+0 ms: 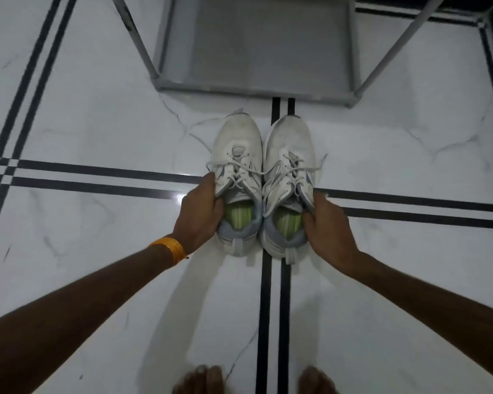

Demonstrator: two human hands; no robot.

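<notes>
Two white sneakers with green insoles stand side by side on the floor, toes pointing away from me. My left hand (198, 213) grips the left sneaker (239, 155) at the outer edge of its opening, thumb inside the collar. My right hand (328, 223) grips the right sneaker (289, 155) at its outer collar in the same way. Loose white laces lie across both shoes. An orange band circles my left wrist.
A grey metal-framed rack (254, 52) with a fabric shelf stands just beyond the shoes' toes. The floor (97, 123) is white marble tile with paired black stripes. My bare feet (199, 379) show at the bottom edge.
</notes>
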